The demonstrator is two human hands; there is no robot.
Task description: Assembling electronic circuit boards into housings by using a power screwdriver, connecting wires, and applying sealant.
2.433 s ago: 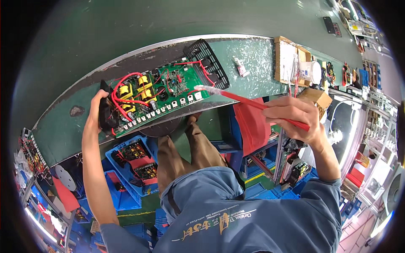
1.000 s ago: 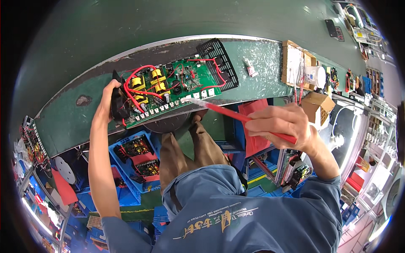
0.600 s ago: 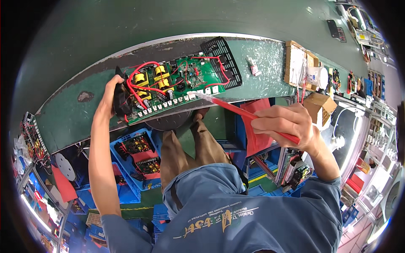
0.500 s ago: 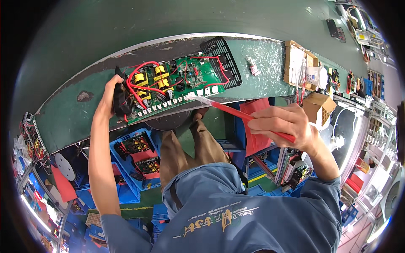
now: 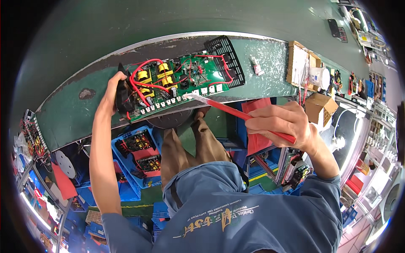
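Circuit board (image 5: 209,75) is on the counter (image 5: 63,118), my left grip (image 5: 112,89) pinching its black end panel (image 5: 123,96), right grip (image 5: 289,122) pinching the red brush (image 5: 234,110) by the white tabs (image 5: 204,90). Brushing step, I reckon; next dab wants steadiness.
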